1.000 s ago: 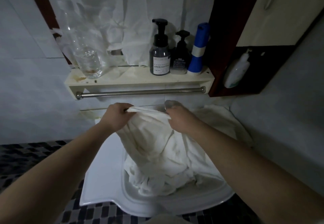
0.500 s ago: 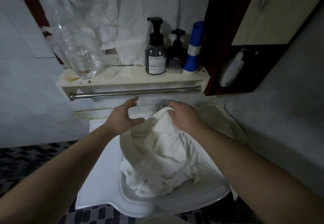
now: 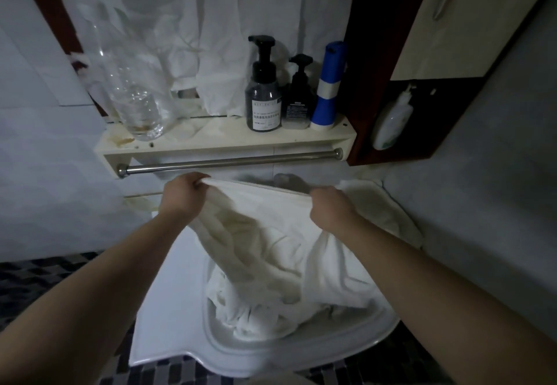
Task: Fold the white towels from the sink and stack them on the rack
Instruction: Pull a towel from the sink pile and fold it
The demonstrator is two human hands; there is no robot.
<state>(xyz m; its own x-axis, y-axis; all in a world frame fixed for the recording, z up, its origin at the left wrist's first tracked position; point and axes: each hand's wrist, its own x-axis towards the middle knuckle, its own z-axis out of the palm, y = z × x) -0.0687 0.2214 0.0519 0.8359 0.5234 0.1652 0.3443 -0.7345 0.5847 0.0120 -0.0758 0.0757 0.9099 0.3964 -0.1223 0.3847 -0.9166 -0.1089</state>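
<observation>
Dim bathroom with pale walls and a dark patterned tile floor [image 3: 39, 282]. A white sink [image 3: 168, 318] stands against the wall below a cream rack [image 3: 223, 144], which carries a metal rail [image 3: 229, 161] along its underside.

Left hand [image 3: 182, 196]: grip clenched on the upper edge of a white towel [image 3: 265, 233], fingers curled over the hem. Right hand [image 3: 330, 208]: grip likewise clenched on the same edge, well apart from the left. The hem runs taut between the two grips, just below the rail. Below the grips the towel hangs in loose folds, its lower part bunched in the sink basin, touching more white cloth there. How many towels lie in that heap cannot be told.

To the right of the right grip a second towel [image 3: 382, 206] lies draped over the sink's rear corner, against the wall.

Above the grips, on the rack: a clear plastic bottle [image 3: 135, 98] at the left end; a grey pump bottle [image 3: 263, 98], a black pump bottle [image 3: 300, 98] and a blue-and-white can [image 3: 328, 89] grouped at the right end. White cloth hangs behind them. A dark wooden cabinet [image 3: 376, 52] stands above and right of the right grip, with a white bottle [image 3: 391, 119] in its open lower recess.
</observation>
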